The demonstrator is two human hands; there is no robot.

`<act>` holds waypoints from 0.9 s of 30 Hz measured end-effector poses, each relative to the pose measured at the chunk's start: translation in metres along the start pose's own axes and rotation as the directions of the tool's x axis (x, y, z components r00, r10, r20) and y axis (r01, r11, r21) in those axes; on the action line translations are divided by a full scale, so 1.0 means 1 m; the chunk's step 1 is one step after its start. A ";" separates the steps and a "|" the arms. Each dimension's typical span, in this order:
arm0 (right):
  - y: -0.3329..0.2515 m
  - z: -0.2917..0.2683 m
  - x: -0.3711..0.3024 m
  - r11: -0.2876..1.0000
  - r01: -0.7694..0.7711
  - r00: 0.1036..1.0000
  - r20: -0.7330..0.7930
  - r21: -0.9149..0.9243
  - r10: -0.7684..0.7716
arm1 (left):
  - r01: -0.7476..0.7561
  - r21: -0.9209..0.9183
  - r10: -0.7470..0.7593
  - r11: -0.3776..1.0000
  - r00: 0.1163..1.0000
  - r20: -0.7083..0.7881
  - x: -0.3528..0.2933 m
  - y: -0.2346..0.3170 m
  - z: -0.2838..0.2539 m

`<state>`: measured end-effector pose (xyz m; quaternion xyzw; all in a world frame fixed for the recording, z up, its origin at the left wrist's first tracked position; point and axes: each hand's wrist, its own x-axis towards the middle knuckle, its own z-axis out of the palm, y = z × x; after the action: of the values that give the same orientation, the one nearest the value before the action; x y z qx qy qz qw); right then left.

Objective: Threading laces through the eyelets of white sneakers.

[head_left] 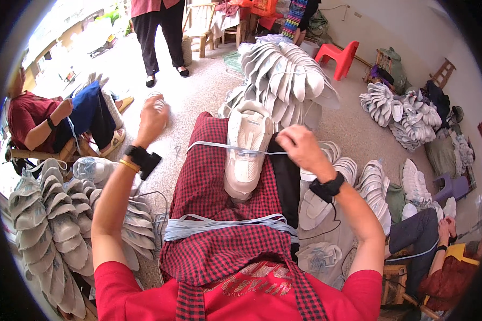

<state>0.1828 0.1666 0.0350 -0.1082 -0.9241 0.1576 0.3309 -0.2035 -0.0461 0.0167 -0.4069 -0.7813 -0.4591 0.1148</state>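
A white sneaker upper (246,155) rests on my lap, over the red-and-black checked apron (201,176). Across its eyelets runs a light-blue shoelace (211,144), reaching out to both sides. My left hand (154,115) is raised away to the left of the shoe, its fingers smeared by motion. To the right, my right hand (305,150) is closed near the lace's right end, fingertips curled together; what they pinch is too small to tell. A bundle of light-blue shoelaces (227,227) lies across my waist.
Stacked shoe uppers (59,230) stand at my left, with another tall pile (284,75) ahead. More uppers (375,190) lie at my right. Seated co-workers (35,117) flank me; a person (158,40) stands ahead. A red plastic chair (340,56) is farther back.
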 end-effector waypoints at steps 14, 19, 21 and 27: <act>-0.010 0.040 -0.010 0.993 -0.053 0.987 0.143 -0.106 0.068 | -0.319 -0.335 0.435 0.886 0.823 0.366 -0.063 0.135 0.087; -0.030 -0.001 -0.006 0.998 -0.067 0.956 0.288 0.011 0.061 | -0.319 -0.252 0.407 0.914 0.728 0.551 -0.072 0.129 0.061; -0.030 -0.008 -0.004 0.995 -0.097 0.950 0.298 0.008 0.090 | -0.400 -0.314 0.508 0.861 0.642 0.574 -0.060 0.125 0.059; -0.012 0.001 -0.011 0.994 0.104 0.973 0.207 -0.020 -0.098 | -0.716 -0.237 0.721 0.657 0.506 0.472 -0.050 0.113 0.046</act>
<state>0.1890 0.1522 0.0322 -0.0492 -0.9600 0.1367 0.2395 -0.0787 -0.0071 0.0343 -0.8033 -0.5387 -0.2433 0.0729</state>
